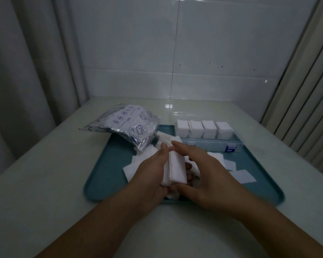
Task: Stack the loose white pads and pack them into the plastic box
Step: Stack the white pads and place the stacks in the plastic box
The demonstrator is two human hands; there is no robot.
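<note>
Both hands clamp one stack of square white pads [176, 169] above the teal plastic tray [108, 175].
Left hand [153, 174] cups it; right hand [199, 168] pinches its ends.

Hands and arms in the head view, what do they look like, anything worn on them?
Both arms are bare from the bottom edge of the frame up to the hands; no sleeve shows. The left hand and right hand wear no gloves, and no watch, bracelet or ring is visible. The fingers are uncovered. Dim light and slight blur hide finer detail.
</note>
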